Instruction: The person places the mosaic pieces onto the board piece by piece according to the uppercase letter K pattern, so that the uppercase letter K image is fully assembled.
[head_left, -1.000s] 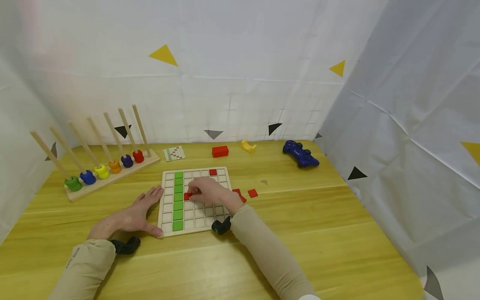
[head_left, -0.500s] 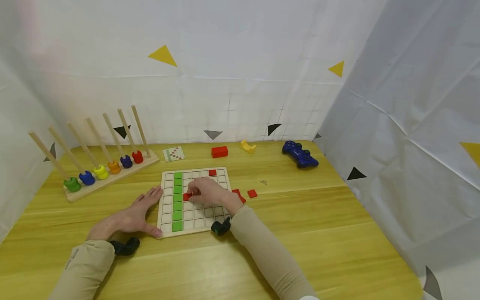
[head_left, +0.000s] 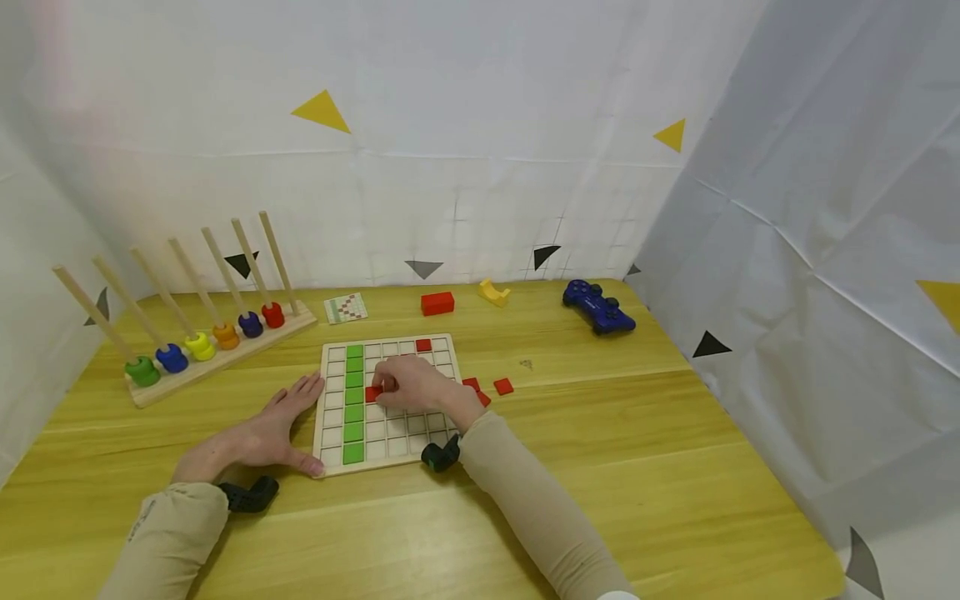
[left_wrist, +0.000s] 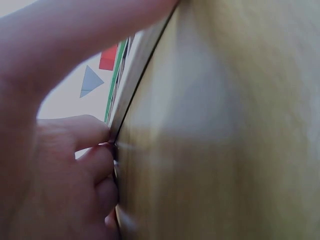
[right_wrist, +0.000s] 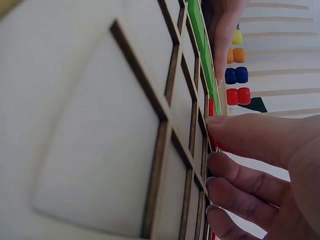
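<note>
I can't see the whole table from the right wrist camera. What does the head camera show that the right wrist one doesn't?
Only the head view shows the blue game controller, the red block and the loose red tiles. Only the right wrist view shows the grid's empty cells close up. Both show the right hand on a red tile, the green tile column and the peg rack's rings.

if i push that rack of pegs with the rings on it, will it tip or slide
The peg rack probably slides rather than tips: its base is long and flat on the table. The rings sit low on the pegs, so they likely stay on. It looks wooden, so probably stiff.
</note>
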